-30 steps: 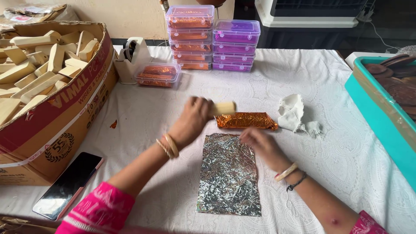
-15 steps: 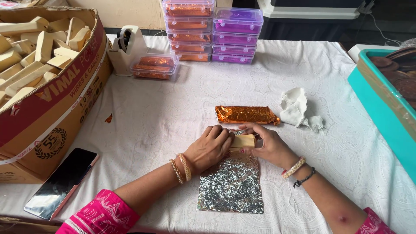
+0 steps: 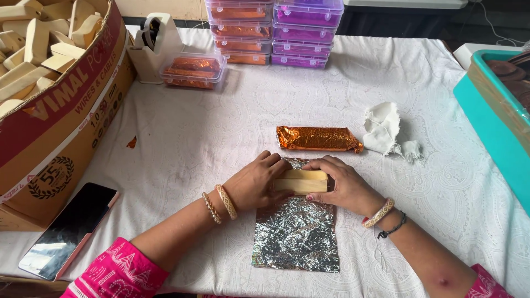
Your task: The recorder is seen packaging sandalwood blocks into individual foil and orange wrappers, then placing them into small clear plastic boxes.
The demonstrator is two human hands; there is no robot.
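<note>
A pale wooden block (image 3: 302, 181) lies across the far end of a crinkled silver foil sheet (image 3: 296, 234) on the white tablecloth. My left hand (image 3: 256, 182) grips the block's left end and my right hand (image 3: 341, 185) grips its right end. Just beyond them lies a block wrapped in orange foil (image 3: 317, 138).
A big cardboard box (image 3: 61, 105) of bare wooden blocks stands at the left, a phone (image 3: 69, 229) in front of it. A tape dispenser (image 3: 152, 47), stacked clear boxes (image 3: 273, 30), one low box of orange pieces (image 3: 193, 69), a white cloth (image 3: 383, 128), a teal tray (image 3: 491, 118) at right.
The wrapped orange block was set down beyond the foil. Both hands came back toward me with a bare block and placed it on the foil's far end.
</note>
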